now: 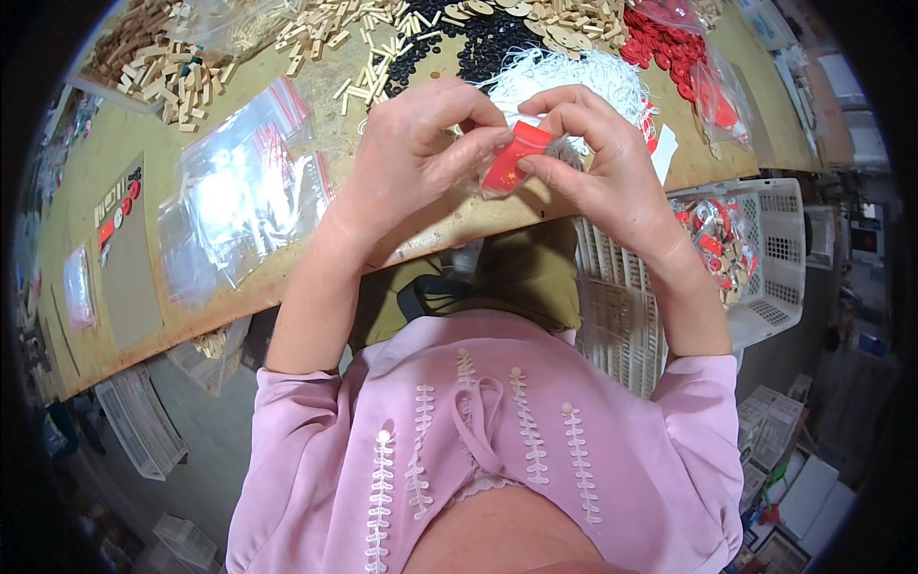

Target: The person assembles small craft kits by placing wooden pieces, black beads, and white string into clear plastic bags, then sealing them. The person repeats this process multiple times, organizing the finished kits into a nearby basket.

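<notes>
Over the table's near edge, both my hands hold a small clear zip bag (512, 163). A red piece with yellow stars, like a small flag, shows through it. My left hand (406, 158) pinches the bag's upper left side between thumb and fingers. On the other side, my right hand (612, 172) grips it, with the thumb pressed on its front. Something greyish shows behind the right fingers; I cannot make out what it is. Just beyond the hands lies a heap of white strings (574, 81).
Clear zip bags (239, 206) lie in a pile at left, beside a cardboard strip (129, 297) with sample parts. Wooden pieces (186, 86), black rings (492, 48) and red discs (660, 48) are heaped at the back. A white crate (779, 249) with filled bags stands at right.
</notes>
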A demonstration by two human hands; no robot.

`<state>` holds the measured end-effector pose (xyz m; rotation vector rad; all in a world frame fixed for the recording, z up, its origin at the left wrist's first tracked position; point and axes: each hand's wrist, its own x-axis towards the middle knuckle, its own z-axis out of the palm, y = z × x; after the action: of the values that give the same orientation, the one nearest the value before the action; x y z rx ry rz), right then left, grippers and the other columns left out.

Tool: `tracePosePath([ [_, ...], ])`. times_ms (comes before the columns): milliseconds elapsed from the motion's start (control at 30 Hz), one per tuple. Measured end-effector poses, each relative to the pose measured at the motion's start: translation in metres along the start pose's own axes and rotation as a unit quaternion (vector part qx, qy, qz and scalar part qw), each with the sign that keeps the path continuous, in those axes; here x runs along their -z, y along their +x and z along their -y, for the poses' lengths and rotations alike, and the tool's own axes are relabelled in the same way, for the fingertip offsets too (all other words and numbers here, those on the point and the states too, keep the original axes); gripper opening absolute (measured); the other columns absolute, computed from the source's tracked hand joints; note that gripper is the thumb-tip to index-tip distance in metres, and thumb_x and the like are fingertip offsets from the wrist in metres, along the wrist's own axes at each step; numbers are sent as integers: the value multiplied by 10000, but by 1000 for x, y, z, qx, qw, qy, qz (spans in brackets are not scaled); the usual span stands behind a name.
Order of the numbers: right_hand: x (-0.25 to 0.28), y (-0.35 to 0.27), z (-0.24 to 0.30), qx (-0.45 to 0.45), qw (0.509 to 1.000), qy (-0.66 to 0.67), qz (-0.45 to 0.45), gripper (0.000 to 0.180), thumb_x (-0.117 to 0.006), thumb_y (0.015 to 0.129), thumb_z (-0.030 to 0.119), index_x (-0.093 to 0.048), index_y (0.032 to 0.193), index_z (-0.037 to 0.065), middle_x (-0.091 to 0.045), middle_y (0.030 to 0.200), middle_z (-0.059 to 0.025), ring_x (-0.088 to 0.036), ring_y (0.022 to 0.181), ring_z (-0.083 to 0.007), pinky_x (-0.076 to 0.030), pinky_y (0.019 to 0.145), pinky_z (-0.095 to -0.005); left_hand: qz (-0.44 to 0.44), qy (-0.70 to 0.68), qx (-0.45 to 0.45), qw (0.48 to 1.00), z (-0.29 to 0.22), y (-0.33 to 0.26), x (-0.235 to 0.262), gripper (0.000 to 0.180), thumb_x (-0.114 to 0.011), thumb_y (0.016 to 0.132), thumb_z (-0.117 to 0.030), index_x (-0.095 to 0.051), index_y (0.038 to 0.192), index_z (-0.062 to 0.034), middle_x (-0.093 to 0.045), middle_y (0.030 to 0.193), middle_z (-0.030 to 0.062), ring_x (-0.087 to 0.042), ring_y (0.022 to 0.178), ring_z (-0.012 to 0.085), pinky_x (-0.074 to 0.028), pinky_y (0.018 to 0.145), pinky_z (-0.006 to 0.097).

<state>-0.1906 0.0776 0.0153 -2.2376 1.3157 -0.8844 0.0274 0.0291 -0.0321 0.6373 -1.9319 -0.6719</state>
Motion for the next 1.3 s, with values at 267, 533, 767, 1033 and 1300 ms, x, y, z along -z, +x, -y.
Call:
tracePosePath([
  [267,1,-2,11,31,982,119,146,131,-712,895,98,-669,843,-14,-697,1230,-150,-648,1097,-334,-497,979,-404,14,-9,-29,999,-20,-20,11,98,-759,854,-137,-696,876,-65,-659,831,105,-658,782,292,-518,691,376],
  [533,-14,-13,15,-4,980,99,173,68,-696,902,48,-689,957,7,-673,1227,-161,-656,1080,-327,-522,926,-395,-1,-26,24,999,-30,-49,1,111,-779,833,-83,-672,861,-71,-613,793,96,-641,744,275,-516,661,364],
  [767,-21,-39,12,-5,990,80,113,176,-770,775,-26,-693,922,34,-669,1172,-160,-627,1082,-352,-506,920,-425,77,-90,224,967,-27,-60,14,149,-710,934,-82,-719,1071,-24,-703,930,107,-681,866,212,-537,769,332],
  [1033,-20,-44,25,90,978,-185,43,149,-780,740,81,-714,868,119,-600,915,-33,-599,897,-246,-420,810,-386,87,286,231,926,39,-9,18,313,-694,948,-305,-685,978,7,-703,891,213,-688,851,406,-542,761,471],
  [1300,-11,-47,13,115,971,-208,-17,88,-686,775,129,-686,857,160,-630,836,5,-613,892,-204,-413,823,-367,19,218,214,952,56,-19,11,191,-673,941,-201,-664,930,-10,-704,824,128,-692,780,248,-542,708,387],
])
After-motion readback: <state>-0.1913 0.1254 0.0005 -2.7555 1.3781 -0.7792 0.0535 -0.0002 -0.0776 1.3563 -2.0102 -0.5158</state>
